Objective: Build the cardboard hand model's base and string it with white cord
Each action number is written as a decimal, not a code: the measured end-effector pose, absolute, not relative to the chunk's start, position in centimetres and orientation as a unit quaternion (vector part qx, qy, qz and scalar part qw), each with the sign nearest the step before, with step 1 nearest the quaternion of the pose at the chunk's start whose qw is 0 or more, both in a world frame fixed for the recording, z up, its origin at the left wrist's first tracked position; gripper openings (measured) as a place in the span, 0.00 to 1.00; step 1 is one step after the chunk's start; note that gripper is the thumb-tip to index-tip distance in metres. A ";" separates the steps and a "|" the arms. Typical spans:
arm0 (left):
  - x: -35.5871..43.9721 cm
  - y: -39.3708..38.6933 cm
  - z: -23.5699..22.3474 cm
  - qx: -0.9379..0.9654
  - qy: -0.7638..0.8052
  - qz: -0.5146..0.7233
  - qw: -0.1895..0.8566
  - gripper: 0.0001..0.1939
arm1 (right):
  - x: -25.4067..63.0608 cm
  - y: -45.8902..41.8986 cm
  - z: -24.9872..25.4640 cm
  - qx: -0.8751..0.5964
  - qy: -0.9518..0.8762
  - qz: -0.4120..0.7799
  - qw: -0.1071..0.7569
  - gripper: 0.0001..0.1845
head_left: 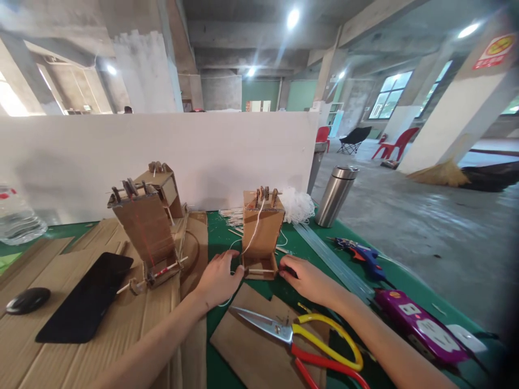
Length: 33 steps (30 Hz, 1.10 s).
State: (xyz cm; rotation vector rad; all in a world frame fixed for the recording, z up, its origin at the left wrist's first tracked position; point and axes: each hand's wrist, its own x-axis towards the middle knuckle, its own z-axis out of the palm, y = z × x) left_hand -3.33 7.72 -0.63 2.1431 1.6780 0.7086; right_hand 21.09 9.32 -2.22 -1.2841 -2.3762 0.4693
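A small cardboard model (263, 232) stands upright between my hands, with a pulley wheel (263, 193) on top and a wooden stick (261, 271) across its low front. White string (256, 229) runs from the pulley down its left side. My left hand (219, 278) is at the lower left corner, thumb by the stick's end and index finger further back. Curled fingers of my right hand (302, 274) grip the lower right corner; their tips are partly hidden. Scissors (279, 329) with yellow and red handles lie on a cardboard sheet (239, 346) in front.
More cardboard models (141, 227) stand on the left, near a black phone (87, 297) and a mouse (28, 300). To the right are glue sticks (332, 259), a glue gun (365, 259), a purple power strip (419, 324) and a steel flask (336, 195). A white partition (162, 146) rises behind.
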 end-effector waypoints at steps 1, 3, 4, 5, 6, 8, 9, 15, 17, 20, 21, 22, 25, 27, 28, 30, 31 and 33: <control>-3.1 8.1 -0.7 0.747 0.591 0.254 0.168 0.14 | 21.1 9.3 -2.2 -0.462 -0.848 0.169 0.197 0.05; -2.6 8.5 -1.0 0.741 0.592 0.265 0.176 0.12 | 21.1 9.3 -2.1 -0.466 -0.846 0.172 0.195 0.04; -2.5 8.5 -1.1 0.738 0.591 0.271 0.181 0.11 | 21.1 9.2 -2.1 -0.464 -0.846 0.174 0.195 0.04; -2.4 8.5 -1.3 0.737 0.588 0.277 0.186 0.10 | 21.1 9.2 -2.1 -0.463 -0.846 0.177 0.195 0.04; -2.4 8.4 -1.5 0.736 0.586 0.281 0.190 0.10 | 21.0 9.2 -2.1 -0.462 -0.846 0.180 0.194 0.04; -2.4 8.2 -1.8 0.735 0.584 0.286 0.192 0.11 | 21.0 9.2 -2.2 -0.464 -0.845 0.183 0.195 0.04; -2.5 8.2 -2.0 0.735 0.585 0.287 0.189 0.12 | 21.0 9.3 -2.3 -0.465 -0.844 0.182 0.197 0.04; -2.7 8.2 -2.2 0.751 0.586 0.258 0.163 0.15 | 21.0 9.4 -2.7 -0.478 -0.834 0.177 0.211 0.02; -2.7 8.2 -2.0 0.756 0.586 0.241 0.165 0.16 | 20.9 9.4 -2.8 -0.484 -0.830 0.173 0.218 0.03; -2.6 8.1 -1.7 0.751 0.598 0.229 0.162 0.17 | 20.9 9.5 -2.8 -0.488 -0.827 0.165 0.223 0.03; -2.6 8.1 -1.7 0.749 0.601 0.227 0.163 0.15 | 20.9 9.5 -2.8 -0.488 -0.827 0.162 0.224 0.03; -2.6 8.1 -1.7 0.747 0.603 0.226 0.164 0.14 | 20.9 9.6 -2.9 -0.490 -0.827 0.158 0.226 0.03; -2.5 8.1 -1.8 0.742 0.608 0.224 0.173 0.10 | 21.0 9.8 -3.1 -0.495 -0.825 0.150 0.225 0.04; -2.4 8.1 -1.8 0.742 0.606 0.222 0.182 0.10 | 21.1 9.8 -3.3 -0.499 -0.821 0.157 0.229 0.06; -2.4 8.1 -1.8 0.744 0.603 0.220 0.187 0.09 | 21.2 9.8 -3.4 -0.500 -0.818 0.165 0.232 0.09; -2.4 8.1 -1.8 0.749 0.594 0.218 0.196 0.09 | 21.2 9.7 -3.4 -0.502 -0.812 0.178 0.238 0.15; -2.4 8.0 -1.7 0.752 0.589 0.218 0.199 0.08 | 21.2 9.6 -3.3 -0.504 -0.810 0.181 0.239 0.19; -2.3 8.0 -1.6 0.755 0.583 0.222 0.202 0.07 | 21.1 9.3 -3.1 -0.511 -0.805 0.186 0.236 0.24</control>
